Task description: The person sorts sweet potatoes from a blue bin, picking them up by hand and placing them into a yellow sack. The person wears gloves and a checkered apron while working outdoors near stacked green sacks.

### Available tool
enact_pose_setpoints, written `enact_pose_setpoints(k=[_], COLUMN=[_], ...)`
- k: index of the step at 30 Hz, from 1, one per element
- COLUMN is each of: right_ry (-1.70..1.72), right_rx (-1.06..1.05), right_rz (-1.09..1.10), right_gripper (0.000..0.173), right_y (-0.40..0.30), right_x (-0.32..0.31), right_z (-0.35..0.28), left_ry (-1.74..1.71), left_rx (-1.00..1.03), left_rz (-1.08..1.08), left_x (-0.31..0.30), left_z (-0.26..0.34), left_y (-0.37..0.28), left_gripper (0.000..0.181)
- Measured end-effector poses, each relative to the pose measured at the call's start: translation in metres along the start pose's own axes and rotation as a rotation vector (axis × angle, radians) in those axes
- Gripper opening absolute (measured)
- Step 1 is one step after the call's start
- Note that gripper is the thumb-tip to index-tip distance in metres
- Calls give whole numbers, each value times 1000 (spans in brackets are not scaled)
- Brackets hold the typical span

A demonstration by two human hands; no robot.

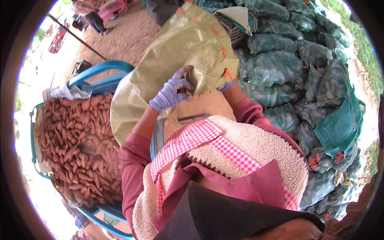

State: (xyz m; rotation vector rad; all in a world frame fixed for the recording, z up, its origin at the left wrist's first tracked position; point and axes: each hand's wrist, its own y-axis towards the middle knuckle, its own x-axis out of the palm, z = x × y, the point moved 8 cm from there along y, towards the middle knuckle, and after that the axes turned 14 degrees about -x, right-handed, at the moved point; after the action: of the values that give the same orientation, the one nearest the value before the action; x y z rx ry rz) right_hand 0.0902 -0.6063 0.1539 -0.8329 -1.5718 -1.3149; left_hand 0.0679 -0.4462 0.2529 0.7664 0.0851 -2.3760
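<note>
A large olive-yellow woven plastic sack point(168, 57) spreads in front of me, with orange stitching along its right edge. My left hand point(171, 91), in a lavender knit glove, lies against it with thumb and fingers curled around a raised fold. Behind the sack's lower right edge, only a bit of my gloved right hand point(226, 86) shows; its fingers are hidden. Between my forearms is a brown cardboard-like surface point(201, 105), with a dark thin strip point(193, 116) lying across it near my apron.
Reddish sweet potatoes point(81, 147) fill a blue-framed bin point(99, 75) at my left. Green mesh sacks point(274, 67) are piled on the right, near a dark plastic crate point(232, 30). Dark clothing point(163, 12) shows beyond the sack. Another person point(90, 15) stands on the dirt ground further off.
</note>
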Motion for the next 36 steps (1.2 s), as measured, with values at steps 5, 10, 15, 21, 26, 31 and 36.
enact_pose_setpoints(k=[5, 10, 15, 21, 26, 31, 36], right_ry=[-704, -1598, -2166, -772, -1231, -667, -843], right_rx=[-147, -310, -568, -303, -443, -285, -202], right_rz=[28, -221, -603, -95, 164, 240, 172], right_gripper=[71, 65, 57, 55, 68, 76, 61], right_y=[-7, -26, -21, -33, -39, -35, -9], right_x=[-9, -10, 18, -2, 32, 23, 5], right_z=[-69, -109, -113, -167, -194, -163, -121], left_ry=[-1017, -742, 83, -171, -791, -239, 416], left_rx=[-303, -884, -495, -291, -321, -272, -56], left_rz=[-285, -254, -33, 191, 15, 77, 79], left_x=[32, 47, 58, 72, 69, 41, 52], left_z=[-37, -87, -104, -48, -47, -94, -60], left_y=[49, 115, 187, 236, 233, 210, 184], left_gripper=[70, 69, 32, 20, 15, 25, 40])
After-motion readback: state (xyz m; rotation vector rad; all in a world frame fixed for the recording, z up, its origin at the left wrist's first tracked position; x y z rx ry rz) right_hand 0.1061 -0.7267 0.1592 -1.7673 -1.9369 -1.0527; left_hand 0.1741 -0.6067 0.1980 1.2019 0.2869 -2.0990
